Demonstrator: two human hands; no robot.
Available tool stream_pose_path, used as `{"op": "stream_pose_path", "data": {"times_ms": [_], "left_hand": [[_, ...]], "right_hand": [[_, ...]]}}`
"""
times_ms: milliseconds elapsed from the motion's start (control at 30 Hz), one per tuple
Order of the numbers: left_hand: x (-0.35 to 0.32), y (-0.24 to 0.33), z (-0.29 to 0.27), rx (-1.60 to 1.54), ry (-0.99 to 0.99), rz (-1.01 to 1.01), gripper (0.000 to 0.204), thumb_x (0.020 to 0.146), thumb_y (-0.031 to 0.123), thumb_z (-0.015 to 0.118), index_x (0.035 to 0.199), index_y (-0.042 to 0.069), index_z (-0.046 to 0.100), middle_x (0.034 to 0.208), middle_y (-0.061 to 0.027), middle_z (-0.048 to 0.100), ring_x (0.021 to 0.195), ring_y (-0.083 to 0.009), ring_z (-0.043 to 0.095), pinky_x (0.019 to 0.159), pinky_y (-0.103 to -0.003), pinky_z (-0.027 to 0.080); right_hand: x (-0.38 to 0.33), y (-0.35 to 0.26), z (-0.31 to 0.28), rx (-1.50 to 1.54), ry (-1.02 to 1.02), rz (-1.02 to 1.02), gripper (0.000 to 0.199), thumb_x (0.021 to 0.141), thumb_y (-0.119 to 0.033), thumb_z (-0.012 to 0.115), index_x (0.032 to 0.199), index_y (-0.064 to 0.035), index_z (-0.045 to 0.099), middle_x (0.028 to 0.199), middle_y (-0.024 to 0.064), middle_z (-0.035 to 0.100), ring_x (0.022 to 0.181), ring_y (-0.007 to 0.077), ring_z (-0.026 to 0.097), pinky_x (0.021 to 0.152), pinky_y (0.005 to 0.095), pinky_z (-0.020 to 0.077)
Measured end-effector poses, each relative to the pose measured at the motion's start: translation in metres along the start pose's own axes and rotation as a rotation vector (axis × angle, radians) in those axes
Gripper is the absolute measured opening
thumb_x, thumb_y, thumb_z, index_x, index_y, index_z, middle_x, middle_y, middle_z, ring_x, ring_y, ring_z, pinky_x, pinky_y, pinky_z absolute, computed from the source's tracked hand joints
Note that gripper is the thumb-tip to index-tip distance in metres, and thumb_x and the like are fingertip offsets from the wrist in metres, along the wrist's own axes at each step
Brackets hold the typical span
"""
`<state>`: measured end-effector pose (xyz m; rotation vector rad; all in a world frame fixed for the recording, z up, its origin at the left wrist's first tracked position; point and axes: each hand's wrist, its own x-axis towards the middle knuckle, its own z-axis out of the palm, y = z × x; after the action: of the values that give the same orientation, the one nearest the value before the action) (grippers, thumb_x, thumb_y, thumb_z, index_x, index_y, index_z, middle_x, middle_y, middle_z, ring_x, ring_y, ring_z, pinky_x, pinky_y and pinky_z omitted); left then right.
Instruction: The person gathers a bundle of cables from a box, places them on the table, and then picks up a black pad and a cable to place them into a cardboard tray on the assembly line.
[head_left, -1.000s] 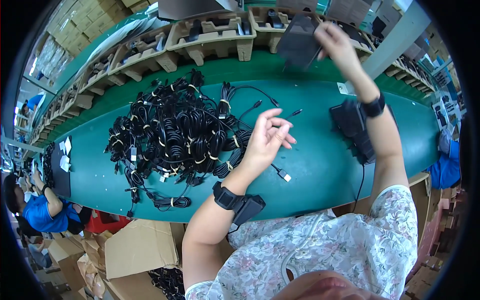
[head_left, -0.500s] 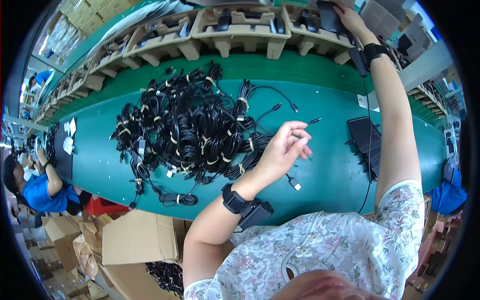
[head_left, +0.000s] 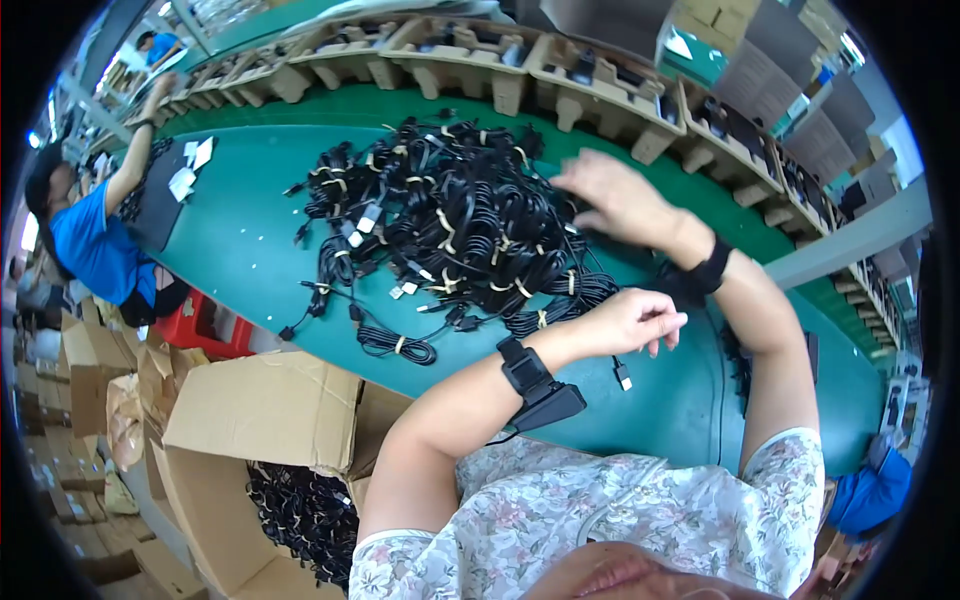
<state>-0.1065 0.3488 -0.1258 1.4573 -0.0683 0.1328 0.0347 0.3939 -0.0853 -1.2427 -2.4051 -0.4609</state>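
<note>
A large heap of black cables (head_left: 470, 215), coiled and bound with pale ties, lies on the green table. My right hand (head_left: 620, 200) reaches over the right side of the heap, blurred, thumb and fingers apart, with nothing visible between them. Nearer to me, my left hand (head_left: 640, 322) hovers at the heap's lower right edge. Its fingers are loosely curled and apart, holding nothing I can see. Just below it, a cable plug (head_left: 623, 376) with a pale metal end rests on the table. One tied cable coil (head_left: 398, 345) sits at the heap's near edge.
Brown moulded trays (head_left: 600, 85) holding dark parts line the far side. An open carton (head_left: 265, 400) with more black cables stands below the table's near edge. Black devices lie partly hidden behind my right forearm. A co-worker in blue (head_left: 100, 240) sits at the left.
My right hand has come from a black flat thing at the far trays down to the heap. My left hand has dropped slightly nearer to me. The whole view has turned.
</note>
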Motion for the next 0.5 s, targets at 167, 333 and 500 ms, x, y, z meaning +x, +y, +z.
{"op": "stream_pose_path", "data": {"times_ms": [167,333,500], "left_hand": [[0.003,-0.008,0.003,-0.012,-0.034,0.003,0.026,0.093,0.026,0.049,0.089,0.003,0.057,0.079,-0.0047,0.063,0.061,-0.0088,0.058,0.051,-0.021,0.045],[0.002,0.003,0.004,-0.094,-0.071,-0.044,0.025,0.093,0.026,0.049,0.099,0.003,0.053,0.081,-0.0063,0.062,0.058,-0.0095,0.058,0.044,-0.019,0.042],[-0.006,0.017,0.004,-0.401,-0.035,-0.074,0.030,0.092,0.027,0.051,0.111,0.005,0.045,0.080,-0.0068,0.060,0.054,-0.0099,0.055,0.039,-0.018,0.036]], "right_hand": [[-0.006,-0.009,-0.005,-0.043,-0.413,0.287,0.034,0.069,-0.018,0.069,0.094,-0.0032,0.052,0.089,0.0134,0.056,0.089,0.0327,0.054,0.075,0.0388,0.0440],[-0.018,-0.023,-0.064,0.570,-0.177,0.850,0.029,0.085,-0.024,0.058,0.102,-0.0025,0.049,0.077,0.0079,0.051,0.074,0.0195,0.053,0.063,0.0307,0.0434],[-0.013,-0.079,-0.103,1.287,0.235,0.957,0.033,0.096,-0.029,0.042,0.118,-0.0045,0.043,0.068,-0.0004,0.042,0.061,0.0067,0.043,0.056,0.0210,0.0388]]}}
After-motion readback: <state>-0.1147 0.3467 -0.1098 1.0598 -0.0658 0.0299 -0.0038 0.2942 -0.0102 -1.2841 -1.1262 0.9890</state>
